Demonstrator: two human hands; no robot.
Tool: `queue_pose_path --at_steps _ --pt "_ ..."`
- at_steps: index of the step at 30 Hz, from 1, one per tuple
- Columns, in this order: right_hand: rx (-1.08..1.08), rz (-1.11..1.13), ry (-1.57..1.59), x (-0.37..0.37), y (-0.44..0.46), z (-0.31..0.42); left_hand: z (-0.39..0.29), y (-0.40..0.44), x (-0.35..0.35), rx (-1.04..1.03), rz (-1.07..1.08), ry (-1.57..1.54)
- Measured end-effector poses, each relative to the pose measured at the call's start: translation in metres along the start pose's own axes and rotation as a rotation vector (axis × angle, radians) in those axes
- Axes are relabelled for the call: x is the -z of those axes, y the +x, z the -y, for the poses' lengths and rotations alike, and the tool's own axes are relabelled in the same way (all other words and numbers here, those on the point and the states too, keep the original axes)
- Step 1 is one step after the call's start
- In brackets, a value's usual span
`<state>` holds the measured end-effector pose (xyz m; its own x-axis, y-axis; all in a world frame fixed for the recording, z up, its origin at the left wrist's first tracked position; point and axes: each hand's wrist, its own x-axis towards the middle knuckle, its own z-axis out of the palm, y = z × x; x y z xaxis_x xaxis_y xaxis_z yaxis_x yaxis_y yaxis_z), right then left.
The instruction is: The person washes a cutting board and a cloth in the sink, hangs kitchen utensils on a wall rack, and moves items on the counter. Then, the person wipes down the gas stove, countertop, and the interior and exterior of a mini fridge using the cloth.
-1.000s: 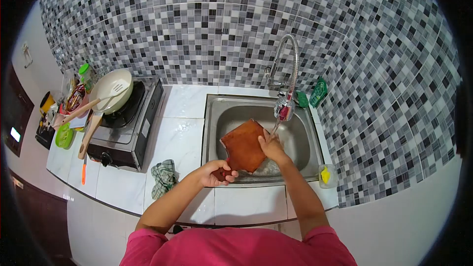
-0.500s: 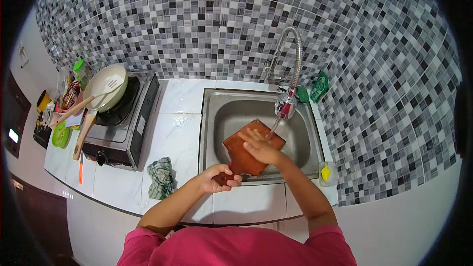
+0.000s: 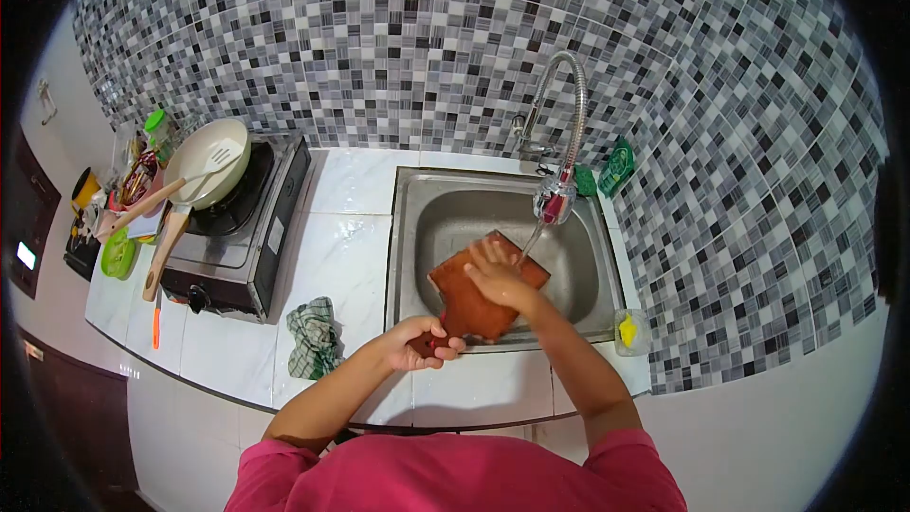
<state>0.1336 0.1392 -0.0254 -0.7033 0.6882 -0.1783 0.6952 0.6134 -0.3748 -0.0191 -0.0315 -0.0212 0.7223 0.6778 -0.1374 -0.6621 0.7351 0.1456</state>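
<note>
A reddish-brown wooden cutting board [image 3: 467,306] is held tilted over the steel sink [image 3: 403,228]. My left hand [image 3: 417,341] is wrapped round its short handle at the near left corner. Flat on the upper face of the board lies my right hand [image 3: 498,275], its fingers stretched out and slightly spread. From the spray head of the faucet [image 3: 553,199] a stream of water runs down close beside my right hand, at the board's right side. The board hides part of the sink's basin.
Left of the sink, a checked cloth [image 3: 315,337] lies crumpled on the white tile counter [image 3: 346,185]. Farther left stands a gas stove [image 3: 227,270] with a cream pan [image 3: 204,171] and a slotted spatula [image 3: 218,161]. A tub with a yellow sponge [image 3: 627,329] sits right of the sink, a green pouch [image 3: 617,166] behind.
My right hand has slid slightly up and left across the board, fingers still flat. The left hand keeps its hold on the handle, and the view has shifted a little.
</note>
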Motion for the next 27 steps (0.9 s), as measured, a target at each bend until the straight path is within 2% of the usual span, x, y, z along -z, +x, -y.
queue_pose_path --at_steps 2,5,8,11,14,17,18,21,22,25,27 --pt "0.215 -0.019 0.107 -0.001 -0.013 0.012 -0.004 0.003 -0.004 -0.025 -0.038 0.019" --pt "0.183 -0.114 -0.030 -0.001 -0.006 -0.006 -0.004 0.008 0.000 -0.018 -0.052 -0.008" --pt "0.089 -0.354 0.202 0.002 0.005 -0.028 0.000 0.013 0.000 0.006 -0.050 -0.037" --pt "0.258 -0.545 0.178 0.000 0.007 -0.026 0.001 0.018 0.001 0.011 -0.058 -0.034" --pt "0.305 -0.332 0.426 0.016 -0.012 -0.003 -0.002 0.018 -0.006 0.003 -0.107 -0.009" --pt "0.151 -0.191 0.573 0.033 -0.016 -0.011 -0.005 0.019 -0.005 -0.012 -0.116 0.030" --pt "0.293 -0.413 0.338 0.014 0.002 -0.040 -0.004 0.019 -0.006 -0.011 -0.116 0.032" --pt "0.114 -0.492 0.258 0.015 -0.005 -0.034 -0.003 0.020 -0.009 -0.023 -0.111 0.065" --pt "0.134 -0.514 0.254 0.014 -0.009 -0.024 -0.003 0.020 -0.009 -0.033 -0.110 0.078" --pt "0.236 -0.413 0.374 0.012 -0.014 -0.013 -0.008 0.020 -0.009 -0.021 -0.233 0.128" --pt "0.183 -0.373 0.405 0.011 -0.016 -0.020 -0.011 0.014 -0.018 -0.022 -0.361 0.275"
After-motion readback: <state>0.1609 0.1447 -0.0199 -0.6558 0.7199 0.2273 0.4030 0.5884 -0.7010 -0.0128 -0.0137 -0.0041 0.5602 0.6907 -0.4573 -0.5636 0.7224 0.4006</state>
